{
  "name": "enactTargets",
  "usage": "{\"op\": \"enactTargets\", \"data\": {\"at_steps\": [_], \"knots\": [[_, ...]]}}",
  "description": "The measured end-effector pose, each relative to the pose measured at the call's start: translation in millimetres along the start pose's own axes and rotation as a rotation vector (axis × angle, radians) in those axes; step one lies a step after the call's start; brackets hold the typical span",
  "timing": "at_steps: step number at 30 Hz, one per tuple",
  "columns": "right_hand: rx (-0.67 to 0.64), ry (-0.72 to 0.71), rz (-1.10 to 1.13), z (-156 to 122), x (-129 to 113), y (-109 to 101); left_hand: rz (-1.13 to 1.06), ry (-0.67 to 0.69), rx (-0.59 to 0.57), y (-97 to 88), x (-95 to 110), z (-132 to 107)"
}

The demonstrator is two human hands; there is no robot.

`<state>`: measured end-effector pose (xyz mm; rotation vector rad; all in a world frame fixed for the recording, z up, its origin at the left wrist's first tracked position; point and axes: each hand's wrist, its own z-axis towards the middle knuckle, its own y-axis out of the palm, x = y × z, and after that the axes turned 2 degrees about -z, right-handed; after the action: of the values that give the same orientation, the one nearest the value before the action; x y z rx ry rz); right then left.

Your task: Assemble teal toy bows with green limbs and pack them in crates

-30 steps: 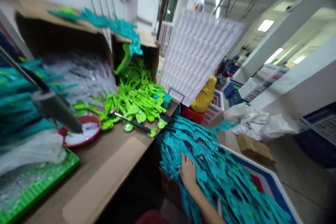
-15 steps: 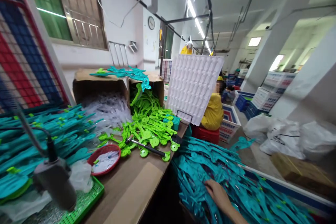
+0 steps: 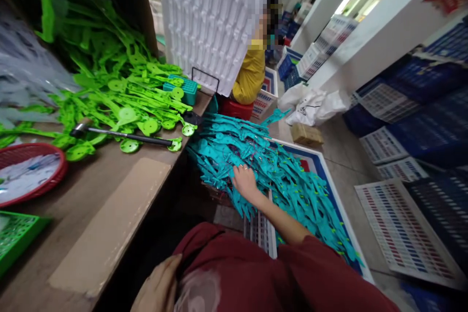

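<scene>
My right hand (image 3: 245,184) reaches down onto a heaped pile of long, thin teal plastic parts (image 3: 237,141). Its fingers are curled round some part of the heap; which piece lies under them is hidden. Close to my body, my left hand (image 3: 157,285) rests against the dark red shirt (image 3: 234,273), fingers fairly straight, with nothing visible in it. On the table to the left lie bright green plastic parts (image 3: 126,114) with round ends. A hammer (image 3: 124,134) with a black grip lies across their near edge.
A red basket (image 3: 60,175) with white pieces and a green tray (image 3: 25,234) stand on the wooden table (image 3: 73,204). A cardboard strip (image 3: 113,224) lies along its edge. Behind a white ribbed panel (image 3: 212,19) sits a person in yellow (image 3: 250,73). Crates (image 3: 405,243) stand right.
The view has swung down and to the right. My left hand and shirt have come into sight. My right hand remains at the teal pile, its fingers now more curled.
</scene>
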<state>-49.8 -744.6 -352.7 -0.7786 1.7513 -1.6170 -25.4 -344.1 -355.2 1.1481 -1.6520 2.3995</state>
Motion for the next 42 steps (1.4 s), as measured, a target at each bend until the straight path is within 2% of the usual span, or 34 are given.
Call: {"op": "enactTargets", "data": {"at_steps": [2, 4, 7, 11, 15, 17, 21, 24, 26, 30, 33, 36, 37, 39, 40, 42], "knots": [[-0.040, 0.003, -0.025, -17, -26, 24, 0.023, 0.037, 0.043, -1.7, 8, 15], [-0.058, 0.034, -0.030, -25, -38, 40, 0.033, 0.071, 0.079, -5.0, 20, 29], [-0.074, 0.075, 0.007, -22, -33, 46, 0.017, 0.076, 0.046, -4.3, 34, 39], [-0.029, 0.137, 0.090, -19, -15, 36, -0.057, 0.015, -0.021, 5.9, 34, 34], [0.067, 0.164, 0.193, -19, 8, 15, -0.269, 0.013, -0.017, 5.9, 33, 35], [0.063, 0.133, 0.262, -17, 27, -1, -0.444, -0.063, 0.011, 1.7, 36, 40], [0.044, 0.010, 0.372, -15, 75, -50, -0.875, -0.455, 0.031, -1.6, 43, 48], [0.050, -0.120, 0.396, -25, 90, -97, -1.123, -0.698, 0.016, 2.0, 48, 53], [0.024, -0.272, 0.400, -35, 77, -125, -1.178, -0.753, 0.073, 2.7, 55, 60], [0.009, -0.603, 0.375, -44, 12, -159, -1.191, -0.708, 0.202, -10.9, 77, 84], [-0.012, -0.711, 0.332, -23, -30, -168, -1.082, -0.642, 0.126, -31.9, 79, 88], [-0.024, -0.638, 0.415, 17, -46, -176, -1.043, -0.602, -0.029, -46.3, 73, 69], [-0.013, -0.624, 0.471, 28, -48, -179, -1.074, -0.605, -0.054, -47.6, 69, 62], [0.031, -0.691, 0.562, 37, -54, -189, -1.224, -0.651, -0.016, -46.3, 63, 54], [0.048, -0.784, 0.578, 35, -59, -193, -1.345, -0.669, 0.036, -45.4, 60, 56], [0.020, -1.067, 0.527, 19, -78, -200, -1.662, -0.635, 0.111, -47.7, 55, 72]]}}
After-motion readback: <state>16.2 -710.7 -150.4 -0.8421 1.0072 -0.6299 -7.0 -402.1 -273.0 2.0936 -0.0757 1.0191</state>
